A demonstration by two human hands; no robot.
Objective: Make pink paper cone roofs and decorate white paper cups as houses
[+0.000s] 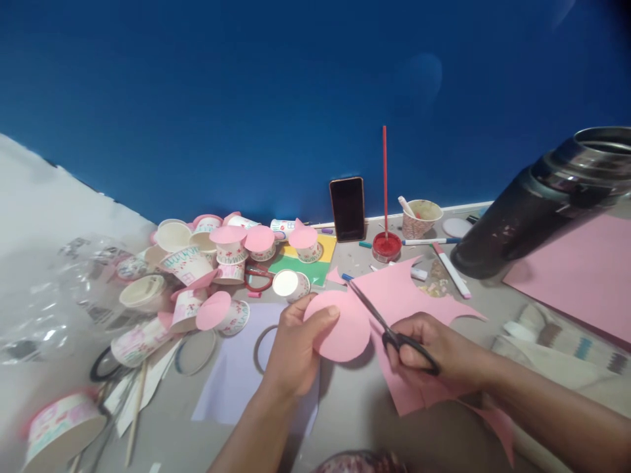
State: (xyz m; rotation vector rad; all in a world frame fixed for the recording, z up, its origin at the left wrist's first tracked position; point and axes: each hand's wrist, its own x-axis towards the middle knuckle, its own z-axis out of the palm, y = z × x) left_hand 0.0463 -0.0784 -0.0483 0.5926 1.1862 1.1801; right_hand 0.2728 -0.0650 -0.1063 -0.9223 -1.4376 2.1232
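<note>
My left hand [296,348] pinches a round pink paper disc [340,328], thumb on top, just above the table. My right hand [434,355] grips black-handled scissors [389,332]; their blades point up-left along the disc's right edge. Under the scissors lies a pink paper sheet [404,295] with curved cut-outs along its edges. A pale lilac sheet [236,374] lies beneath my left wrist.
A heap of patterned paper cups [207,263], some capped with pink discs, fills the left. A phone [348,208] leans on the blue wall. Beside it stand a red pot with a stick [386,246], a cup [420,218], markers [451,269], and a dark flask [542,203]. Another pink sheet [576,276] lies right.
</note>
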